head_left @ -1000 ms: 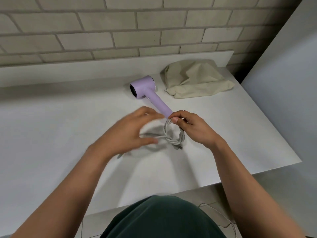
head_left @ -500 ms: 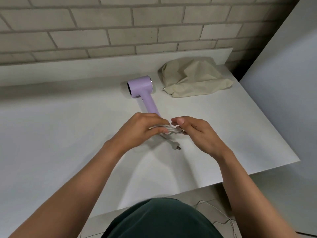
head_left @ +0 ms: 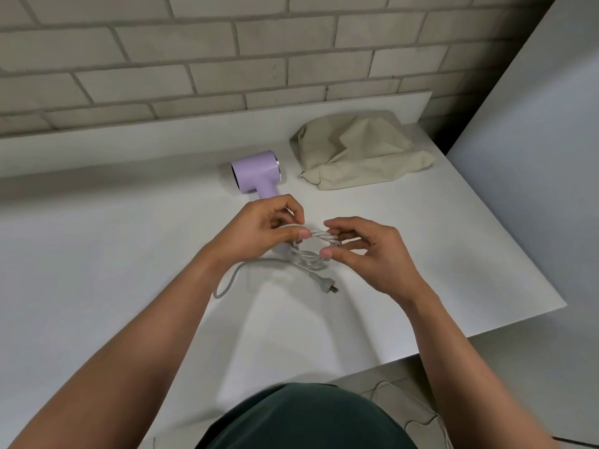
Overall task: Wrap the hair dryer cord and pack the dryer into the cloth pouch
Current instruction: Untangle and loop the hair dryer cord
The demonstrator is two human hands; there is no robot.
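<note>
The grey cord is bunched into a coil just in front of the lilac hair dryer on the white table. The left hand pinches one end of the coil and the right hand the other. The plug trails loose beneath, and the cloth pouch lies just right of the dryer.

Soft, even indoor light fell from above on the white table, leaving pale grey shadows beneath the forearms. The brick wall bowed near the frame edges; its upper right corner was dim. Focus was sharp.
</note>
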